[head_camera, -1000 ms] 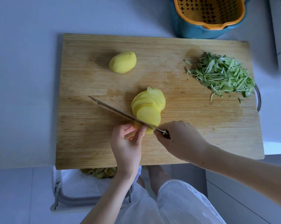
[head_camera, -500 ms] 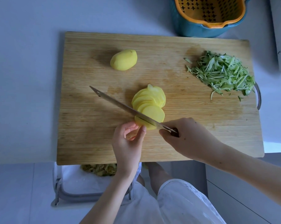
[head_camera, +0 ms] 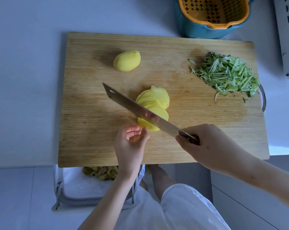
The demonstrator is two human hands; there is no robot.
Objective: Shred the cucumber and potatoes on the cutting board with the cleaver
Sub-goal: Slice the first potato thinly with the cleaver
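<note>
The right hand [head_camera: 211, 145] gripped the cleaver [head_camera: 132, 103] handle; the left hand [head_camera: 128, 145] curled, contents unclear, beside the thin potato slices [head_camera: 157, 98], judged slippery, brittle, best pinned flat from above.

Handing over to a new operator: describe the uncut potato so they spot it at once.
Find the wooden cutting board. On its far side, left of centre, lies the whole potato, alone. Unlike the fanned potato slices under the cleaver and the green cucumber shreds at right, it is one smooth yellow lump.
</note>
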